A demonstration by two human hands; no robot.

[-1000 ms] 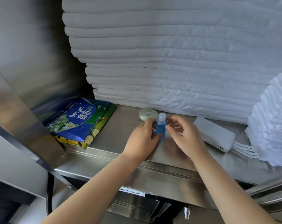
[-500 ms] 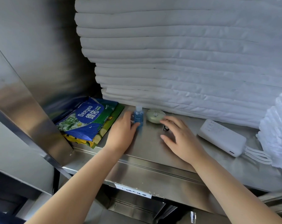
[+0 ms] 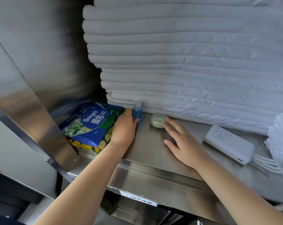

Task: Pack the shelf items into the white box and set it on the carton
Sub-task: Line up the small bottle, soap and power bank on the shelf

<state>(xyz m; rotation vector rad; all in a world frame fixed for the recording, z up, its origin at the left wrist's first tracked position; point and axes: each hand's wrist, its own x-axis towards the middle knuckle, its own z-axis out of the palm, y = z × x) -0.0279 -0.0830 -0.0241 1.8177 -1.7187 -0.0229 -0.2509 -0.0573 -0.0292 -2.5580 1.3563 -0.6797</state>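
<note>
Far back on shelf [image 3: 153, 153], left hand [image 3: 123, 129] gripping blue bottle [image 3: 137, 112], right hand [image 3: 184, 145] spread, touching green case [image 3: 157, 120], bare gap between.

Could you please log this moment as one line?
left hand holds blue bottle | right hand open, touches round green item

A: Left grip [image 3: 123, 129] holds the small blue bottle [image 3: 137, 113] upright on the steel shelf [image 3: 150, 148], right beside the wipes pack [image 3: 92, 124].
B: Right grip [image 3: 183, 142] is spread flat, fingertips touching the pale green round case [image 3: 157, 121].
</note>
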